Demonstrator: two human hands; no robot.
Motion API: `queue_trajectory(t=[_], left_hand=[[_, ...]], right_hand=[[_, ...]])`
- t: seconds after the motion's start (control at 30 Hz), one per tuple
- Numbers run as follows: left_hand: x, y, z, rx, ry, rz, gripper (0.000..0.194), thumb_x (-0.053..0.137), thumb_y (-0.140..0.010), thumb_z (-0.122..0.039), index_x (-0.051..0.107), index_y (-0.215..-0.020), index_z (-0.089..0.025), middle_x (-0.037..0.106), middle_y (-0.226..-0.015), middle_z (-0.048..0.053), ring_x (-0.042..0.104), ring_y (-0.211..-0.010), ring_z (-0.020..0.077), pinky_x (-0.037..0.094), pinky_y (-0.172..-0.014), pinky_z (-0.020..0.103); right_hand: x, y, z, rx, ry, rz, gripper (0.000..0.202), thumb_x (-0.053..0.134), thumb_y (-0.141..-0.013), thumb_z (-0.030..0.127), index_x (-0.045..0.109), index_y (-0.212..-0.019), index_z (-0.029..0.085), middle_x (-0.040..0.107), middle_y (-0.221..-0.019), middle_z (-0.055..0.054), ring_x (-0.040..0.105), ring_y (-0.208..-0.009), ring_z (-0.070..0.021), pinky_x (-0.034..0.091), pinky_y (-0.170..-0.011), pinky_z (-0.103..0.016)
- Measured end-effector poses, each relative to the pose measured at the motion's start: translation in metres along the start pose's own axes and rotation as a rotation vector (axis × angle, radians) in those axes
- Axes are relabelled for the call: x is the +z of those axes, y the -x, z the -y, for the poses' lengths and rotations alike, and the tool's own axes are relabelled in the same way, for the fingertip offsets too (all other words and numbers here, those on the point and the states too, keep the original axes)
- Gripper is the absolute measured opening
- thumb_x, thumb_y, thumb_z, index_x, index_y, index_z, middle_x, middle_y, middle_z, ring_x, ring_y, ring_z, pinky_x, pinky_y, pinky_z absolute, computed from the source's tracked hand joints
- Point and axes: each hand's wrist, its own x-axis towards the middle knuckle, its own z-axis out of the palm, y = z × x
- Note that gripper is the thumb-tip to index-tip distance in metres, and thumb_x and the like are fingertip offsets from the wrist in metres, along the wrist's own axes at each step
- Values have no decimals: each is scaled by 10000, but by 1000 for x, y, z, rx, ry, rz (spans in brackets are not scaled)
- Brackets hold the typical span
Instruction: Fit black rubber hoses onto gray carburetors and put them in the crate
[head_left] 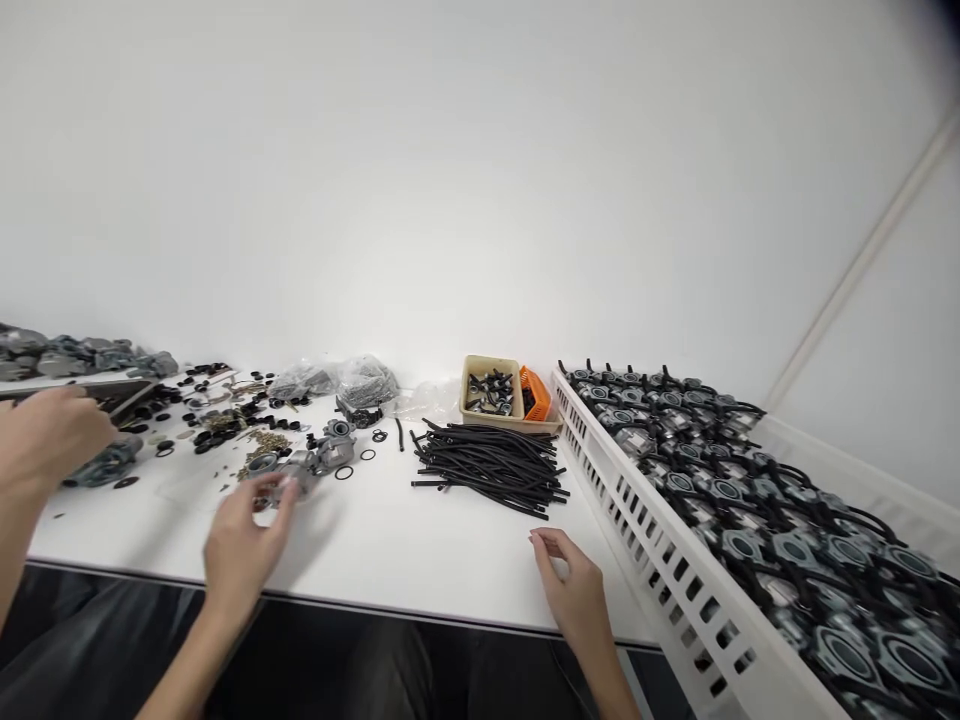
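Observation:
My left hand (244, 540) is over the table's left half, thumb and fingers apart, at the near side of a few grey metal carburetors (336, 452). Its fingertips reach the closest carburetor (300, 470); whether they touch it I cannot tell. My right hand (574, 590) hovers near the table's front edge, left of the crate, with thumb and index tips pinched together. Anything between those tips is too small to make out. Beyond it lies a pile of short black rubber hoses (491, 465). Black O-rings (343, 473) lie beside the carburetors.
A white slotted crate (637, 510) full of carburetors with hoses stands at right. Behind the hoses are a cream tray (491, 412) and an orange basket (535, 395). Bagged parts (366, 382), brass bits (262, 445) and black caps lie leftward. Another person's hand (56, 435) is at far left.

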Motion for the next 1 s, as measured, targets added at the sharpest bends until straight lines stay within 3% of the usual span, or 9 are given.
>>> queue_trajectory(t=[0.07,0.13,0.2,0.43,0.53,0.6,0.7,0.83,1.0], left_hand=[[-9,-15,15,-86,-189,2,818,458,-783,-735,500,-1257,-69,587,-1206,246,517,-1164,428,410,-959,547],[-10,-27,21,-203,-315,139,1085,473,-684,-825,378,-1372,8,518,-1287,322,417,-1242,514,365,-970,598],[-4,-32,21,-199,-389,219,1136,455,-665,-847,356,-1384,27,522,-1275,336,399,-1251,522,327,-986,613],[9,-25,29,-146,-337,112,874,485,-756,-723,412,-1303,-46,563,-1182,273,528,-1142,437,312,-1004,614],[5,-12,37,-35,-202,45,771,517,-775,-676,376,-1333,-164,473,-1258,191,487,-1181,434,350,-974,662],[2,0,40,73,-90,-17,759,567,-753,-647,397,-1338,-193,381,-1314,168,463,-1205,421,415,-977,611],[1,19,38,252,8,15,649,583,-780,-582,480,-1302,-210,322,-1340,154,458,-1234,375,437,-1030,535],[5,39,17,478,90,153,470,571,-857,-439,510,-1307,-317,372,-1315,99,483,-1229,329,407,-1069,544],[24,59,-31,641,193,307,496,566,-889,-340,477,-1377,-333,396,-1320,105,519,-1204,306,495,-999,454]], right_hand=[[2,1,0,-20,2,-3,305,500,-881,450,673,-850,201,743,-853,-91,714,-791,-256,578,-733,-334],[2,1,-1,-31,-1,-5,304,499,-880,448,670,-851,198,743,-842,-94,715,-777,-256,579,-724,-334],[2,1,-2,-35,-3,-7,306,498,-879,449,667,-849,196,743,-834,-95,715,-771,-257,579,-713,-334],[0,0,1,-66,-2,5,312,476,-889,445,657,-829,198,741,-800,-91,717,-730,-250,578,-674,-323],[0,1,3,-85,5,1,289,478,-888,425,655,-824,205,739,-789,-80,717,-718,-243,577,-659,-312],[1,1,3,-94,10,-10,277,475,-888,411,651,-826,206,736,-779,-77,714,-709,-240,576,-662,-314],[3,3,3,-97,29,-1,266,457,-899,390,640,-837,208,731,-791,-73,711,-717,-236,569,-667,-312],[4,4,2,-88,56,19,247,451,-909,367,630,-845,211,724,-802,-62,705,-732,-225,555,-677,-298],[5,5,3,-76,76,21,217,454,-911,333,626,-856,213,719,-802,-47,699,-739,-212,537,-689,-285]])
